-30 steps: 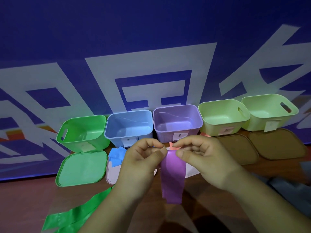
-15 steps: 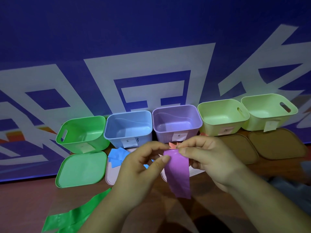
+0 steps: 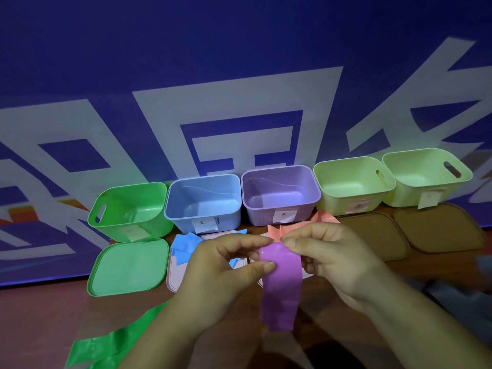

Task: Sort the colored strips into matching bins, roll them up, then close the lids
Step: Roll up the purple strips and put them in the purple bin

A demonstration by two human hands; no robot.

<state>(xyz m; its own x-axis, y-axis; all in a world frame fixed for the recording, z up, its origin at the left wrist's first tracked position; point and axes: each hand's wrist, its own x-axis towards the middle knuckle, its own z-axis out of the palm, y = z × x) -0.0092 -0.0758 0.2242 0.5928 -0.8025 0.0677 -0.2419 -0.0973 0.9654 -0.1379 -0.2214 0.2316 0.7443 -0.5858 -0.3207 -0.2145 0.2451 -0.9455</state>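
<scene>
Over the brown worktop [image 3: 40, 328], just near of the open lilac plastic bin [image 3: 255, 215], the left hand [image 3: 221, 275] and right hand [image 3: 332, 257] each keep a fingertip grip clamped on the top end of a flat purple plastic strip [image 3: 279, 288], whose tail hangs down.

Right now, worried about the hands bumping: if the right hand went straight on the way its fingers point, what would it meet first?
Probably the left hand: the right hand, pinching the purple strip, points at its fingertips close by, though depth is unclear.
</scene>
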